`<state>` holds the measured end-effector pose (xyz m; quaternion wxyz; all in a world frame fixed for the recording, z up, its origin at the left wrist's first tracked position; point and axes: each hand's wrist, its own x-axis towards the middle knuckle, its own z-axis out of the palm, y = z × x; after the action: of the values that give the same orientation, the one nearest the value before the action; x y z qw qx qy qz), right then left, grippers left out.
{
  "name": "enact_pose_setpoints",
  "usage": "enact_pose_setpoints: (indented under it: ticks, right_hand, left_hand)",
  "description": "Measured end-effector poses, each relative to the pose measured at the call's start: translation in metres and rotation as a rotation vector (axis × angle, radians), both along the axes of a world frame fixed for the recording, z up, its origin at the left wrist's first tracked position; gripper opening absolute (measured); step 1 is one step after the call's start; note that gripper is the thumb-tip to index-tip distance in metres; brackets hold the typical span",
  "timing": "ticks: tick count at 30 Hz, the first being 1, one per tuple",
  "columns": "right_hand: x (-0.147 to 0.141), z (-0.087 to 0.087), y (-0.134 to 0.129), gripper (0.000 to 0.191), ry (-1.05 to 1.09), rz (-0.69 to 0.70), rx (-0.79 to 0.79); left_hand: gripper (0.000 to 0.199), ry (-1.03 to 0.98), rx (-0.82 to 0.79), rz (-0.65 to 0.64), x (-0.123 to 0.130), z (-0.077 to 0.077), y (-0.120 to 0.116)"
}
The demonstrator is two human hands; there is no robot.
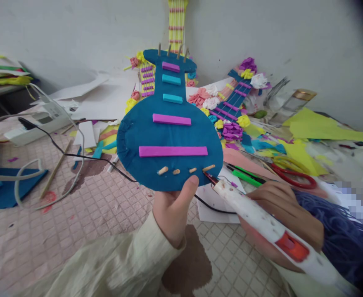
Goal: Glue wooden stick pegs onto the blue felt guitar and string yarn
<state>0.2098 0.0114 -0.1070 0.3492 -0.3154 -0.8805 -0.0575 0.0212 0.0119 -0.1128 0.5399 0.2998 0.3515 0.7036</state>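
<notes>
My left hand point(173, 212) grips the lower edge of a blue paper-covered toy guitar point(169, 134), thumb in front and fingers hidden behind it. The guitar stands upright, facing me, with pink strips point(173, 151) and light-blue strips point(171, 79) across its front. Several thin wooden pegs point(179, 51) stick up at its head, and short wooden stubs point(162, 170) stand out near its bottom. In my right hand point(286, 214) is a white pen-shaped glue gun point(262, 218) with a red switch. Its dark tip is at the rightmost stub.
Behind stand decorated paper guitars, one blue point(234, 97) and one yellow point(176, 24). Red-handled scissors point(295, 177), a green cutter point(247, 177) and blue yarn point(333, 222) lie right. Left are a white power strip point(41, 121), a wooden stick point(55, 170) and cables.
</notes>
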Motion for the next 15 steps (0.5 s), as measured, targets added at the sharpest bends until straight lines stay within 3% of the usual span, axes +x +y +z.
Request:
enact_pose_setpoints:
  ticks: [15]
  right_hand:
    - [0.0016, 0.0, -0.0014, 0.02, -0.003, -0.024, -0.048]
  left_hand:
    - [0.054, 0.079, 0.1, -0.002, 0.0003, -0.0045, -0.0006]
